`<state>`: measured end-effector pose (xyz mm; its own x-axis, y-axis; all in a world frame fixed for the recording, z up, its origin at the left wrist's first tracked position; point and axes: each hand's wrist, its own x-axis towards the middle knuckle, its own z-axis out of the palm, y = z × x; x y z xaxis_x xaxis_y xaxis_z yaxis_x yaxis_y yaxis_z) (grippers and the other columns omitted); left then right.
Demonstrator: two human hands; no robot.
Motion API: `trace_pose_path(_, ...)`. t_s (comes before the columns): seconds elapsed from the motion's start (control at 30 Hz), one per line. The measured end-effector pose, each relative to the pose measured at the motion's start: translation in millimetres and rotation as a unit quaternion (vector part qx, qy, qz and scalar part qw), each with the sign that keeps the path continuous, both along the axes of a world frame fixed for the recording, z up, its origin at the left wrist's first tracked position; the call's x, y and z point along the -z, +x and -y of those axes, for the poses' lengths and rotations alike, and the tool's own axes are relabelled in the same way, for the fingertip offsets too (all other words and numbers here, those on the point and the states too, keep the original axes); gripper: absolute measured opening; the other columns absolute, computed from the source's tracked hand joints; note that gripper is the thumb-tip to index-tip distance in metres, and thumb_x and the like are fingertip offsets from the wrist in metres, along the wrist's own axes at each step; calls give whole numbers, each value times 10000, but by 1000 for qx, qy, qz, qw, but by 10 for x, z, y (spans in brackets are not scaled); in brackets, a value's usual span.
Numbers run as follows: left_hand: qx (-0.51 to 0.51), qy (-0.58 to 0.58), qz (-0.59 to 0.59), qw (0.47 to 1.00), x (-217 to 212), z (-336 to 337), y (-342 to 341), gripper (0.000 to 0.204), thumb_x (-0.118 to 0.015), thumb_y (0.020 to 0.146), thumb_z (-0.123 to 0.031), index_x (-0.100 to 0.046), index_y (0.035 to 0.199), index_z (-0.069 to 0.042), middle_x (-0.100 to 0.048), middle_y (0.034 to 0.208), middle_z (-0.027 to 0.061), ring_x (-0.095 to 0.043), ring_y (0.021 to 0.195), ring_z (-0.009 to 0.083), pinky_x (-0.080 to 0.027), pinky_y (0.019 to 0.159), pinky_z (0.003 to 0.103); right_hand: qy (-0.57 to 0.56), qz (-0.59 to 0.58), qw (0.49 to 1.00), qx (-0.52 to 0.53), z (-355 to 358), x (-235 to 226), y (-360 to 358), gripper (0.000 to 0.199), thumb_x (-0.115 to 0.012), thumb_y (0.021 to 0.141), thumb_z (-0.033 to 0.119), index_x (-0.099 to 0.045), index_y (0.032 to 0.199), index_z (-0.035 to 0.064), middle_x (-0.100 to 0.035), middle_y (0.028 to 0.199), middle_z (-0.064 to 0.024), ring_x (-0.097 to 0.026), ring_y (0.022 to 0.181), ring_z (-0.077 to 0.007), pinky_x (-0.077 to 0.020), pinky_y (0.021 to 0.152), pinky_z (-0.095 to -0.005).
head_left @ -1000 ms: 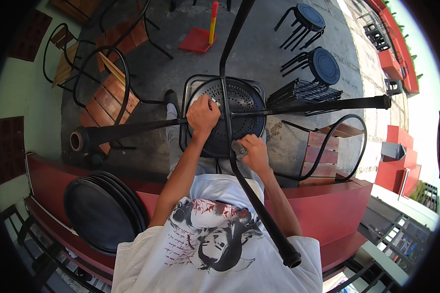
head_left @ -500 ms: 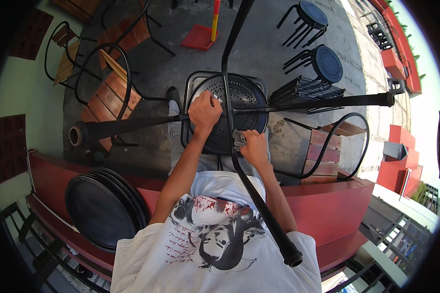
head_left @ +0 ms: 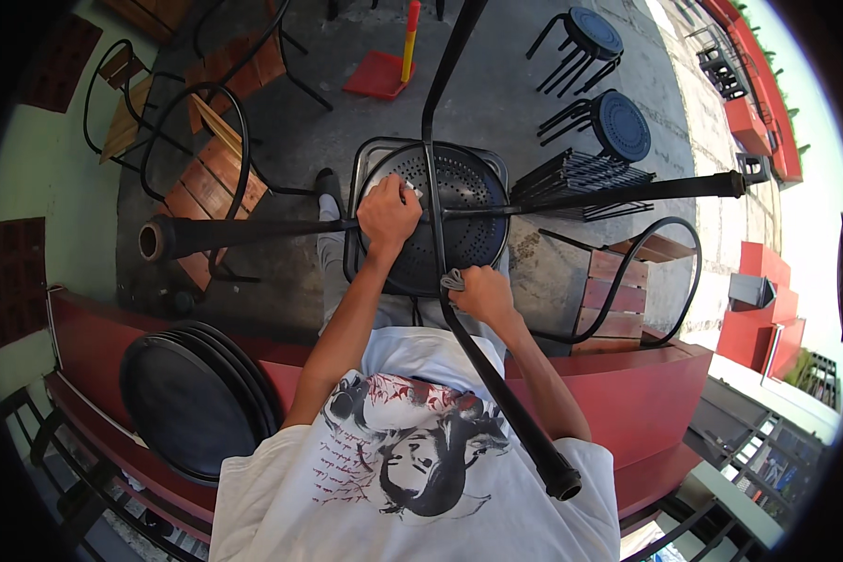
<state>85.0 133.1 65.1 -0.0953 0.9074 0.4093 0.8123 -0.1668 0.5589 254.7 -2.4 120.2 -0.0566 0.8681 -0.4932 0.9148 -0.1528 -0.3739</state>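
An upturned stool [head_left: 473,183] rests in front of me. Its round, perforated black seat lies lowest, and four black legs [head_left: 253,230] spread outward from a crossing over it. My left hand [head_left: 389,217] is closed over the left part of that crossing, against the seat's underside. A bit of something white shows at its fingertips; the rest is hidden. My right hand [head_left: 482,292] is closed on a grey cloth [head_left: 452,281], which is pressed against the near leg just below the crossing. Under the seat, a black frame with rounded corners [head_left: 354,253] shows around its edge.
Round-seated stools [head_left: 620,126] and a stack of folded black metal frames [head_left: 571,183] stand at right. Wooden-slat chairs [head_left: 217,183] are at left, another [head_left: 613,295] at right. A red dustpan [head_left: 375,75] lies ahead. Black round discs [head_left: 192,403] lean on a red ledge [head_left: 618,393].
My right hand has slid slightly toward me along the near leg, and the grey cloth now bunches against it. My left hand stays at about the same place.
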Motion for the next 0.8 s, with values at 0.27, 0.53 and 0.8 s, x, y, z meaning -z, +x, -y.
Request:
trace_pose_path(0.27,6,22,-14,1000,-15,1,5,51,-608,801,-134,-611,799,-84,-664,770,88,-654,688,323,-509,616,444,178,42,974,132,-282,-55,609,183,-732,733,174,-705,882,72,-703,771,-216,-696,774,-437,-547,689,-523)
trace_pose_path(0.53,3,15,-18,1000,20,-21,1,47,-611,796,-137,-610,795,-90,-658,759,78,-654,690,312,-497,600,437,137,43,984,105,-21,21,404,197,-732,791,244,-718,880,68,-702,772,-220,-693,775,-437,-551,701,-522)
trace_pose_path(0.8,3,16,2,1000,-2,-2,9,64,-611,804,-150,-648,796,-98,-664,738,96,-651,649,334,-493,580,449,36,4,998,48,54,-127,-9,242,-749,778,283,-757,905,77,-717,815,-222,-708,831,-417,-569,747,-513)
